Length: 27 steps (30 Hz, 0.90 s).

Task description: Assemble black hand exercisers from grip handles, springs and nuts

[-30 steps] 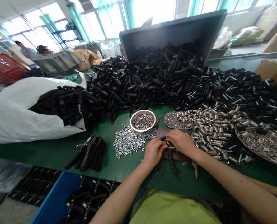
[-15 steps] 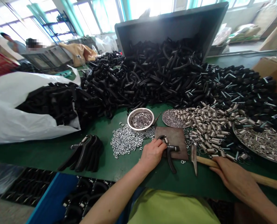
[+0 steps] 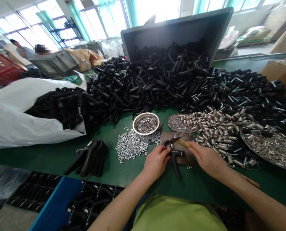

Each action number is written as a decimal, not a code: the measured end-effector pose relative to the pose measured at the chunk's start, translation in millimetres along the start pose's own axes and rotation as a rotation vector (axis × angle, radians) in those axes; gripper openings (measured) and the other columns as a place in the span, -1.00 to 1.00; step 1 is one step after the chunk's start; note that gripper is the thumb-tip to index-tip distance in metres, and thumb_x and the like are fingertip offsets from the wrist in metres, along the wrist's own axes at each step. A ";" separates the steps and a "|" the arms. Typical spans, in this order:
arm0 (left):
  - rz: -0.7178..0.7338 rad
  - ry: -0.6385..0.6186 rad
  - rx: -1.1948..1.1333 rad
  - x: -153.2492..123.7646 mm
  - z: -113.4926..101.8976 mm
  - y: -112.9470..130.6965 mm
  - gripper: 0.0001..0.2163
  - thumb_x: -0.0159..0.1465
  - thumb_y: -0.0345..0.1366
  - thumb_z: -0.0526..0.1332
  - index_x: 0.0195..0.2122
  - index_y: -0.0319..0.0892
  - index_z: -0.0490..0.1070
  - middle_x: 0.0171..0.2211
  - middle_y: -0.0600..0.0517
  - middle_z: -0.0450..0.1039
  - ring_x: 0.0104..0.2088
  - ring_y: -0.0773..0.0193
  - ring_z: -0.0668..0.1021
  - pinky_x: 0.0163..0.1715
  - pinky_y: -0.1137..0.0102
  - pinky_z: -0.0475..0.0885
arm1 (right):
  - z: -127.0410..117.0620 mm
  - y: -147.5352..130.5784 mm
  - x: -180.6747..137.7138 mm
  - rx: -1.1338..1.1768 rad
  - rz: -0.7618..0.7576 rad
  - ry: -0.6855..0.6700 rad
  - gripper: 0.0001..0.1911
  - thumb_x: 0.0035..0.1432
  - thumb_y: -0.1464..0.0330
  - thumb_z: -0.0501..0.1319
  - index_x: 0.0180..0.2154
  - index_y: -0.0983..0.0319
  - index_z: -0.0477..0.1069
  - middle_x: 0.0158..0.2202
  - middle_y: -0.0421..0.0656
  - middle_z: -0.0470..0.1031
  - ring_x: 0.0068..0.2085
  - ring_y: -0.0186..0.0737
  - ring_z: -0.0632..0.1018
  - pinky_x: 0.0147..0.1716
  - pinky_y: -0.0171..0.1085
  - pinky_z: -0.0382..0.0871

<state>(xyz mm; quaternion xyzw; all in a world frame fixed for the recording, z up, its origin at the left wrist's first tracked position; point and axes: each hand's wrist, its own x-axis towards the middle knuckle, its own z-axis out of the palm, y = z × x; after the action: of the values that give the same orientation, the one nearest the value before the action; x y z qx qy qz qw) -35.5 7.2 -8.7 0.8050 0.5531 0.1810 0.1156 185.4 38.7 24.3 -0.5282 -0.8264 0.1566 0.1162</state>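
Note:
My left hand (image 3: 156, 161) is closed on a black hand grip exerciser (image 3: 175, 165) with a coil spring, pressing it against a square metal plate (image 3: 186, 138). In my right hand (image 3: 209, 159) is a hammer (image 3: 175, 138), gripped by its wooden handle. The hammer's head is over the upper end of the exerciser, by the spring; whether they touch I cannot tell. Loose nuts (image 3: 130, 146) lie left of the plate, behind them a metal bowl (image 3: 134, 123) of small metal parts. Several finished-looking exercisers (image 3: 92, 157) stand grouped at the left.
Springs (image 3: 212, 128) are heaped right of the plate, beside a tray (image 3: 244, 141) of metal pins. A large pile of black handles (image 3: 152, 80) spills from a grey bin (image 3: 176, 29). A white sack (image 3: 10, 112) lies left. Below the table edge is a blue crate (image 3: 46, 205). People are far left.
My right hand has lifted the hammer from the table on the right and brought its head left over the exerciser. My left hand keeps its hold on the exerciser.

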 end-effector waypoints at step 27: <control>-0.382 0.103 -0.714 3.4 6.0 -9.4 -0.72 0.13 -0.33 0.22 -0.11 -0.13 0.45 -0.33 0.02 0.46 -0.38 0.28 0.46 -0.31 0.37 0.37 | 21.7 48.7 -89.3 -0.218 -0.206 0.296 -0.62 0.28 0.34 -0.02 0.11 0.23 0.22 -0.25 -0.10 0.52 -0.30 -0.23 0.53 -0.31 -0.27 0.35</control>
<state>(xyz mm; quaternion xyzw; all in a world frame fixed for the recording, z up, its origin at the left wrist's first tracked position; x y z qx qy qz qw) -39.9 14.0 -17.3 0.5870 0.6000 0.3769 0.3916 255.5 -26.3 -16.7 -0.4676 -0.8620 -0.0259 0.1940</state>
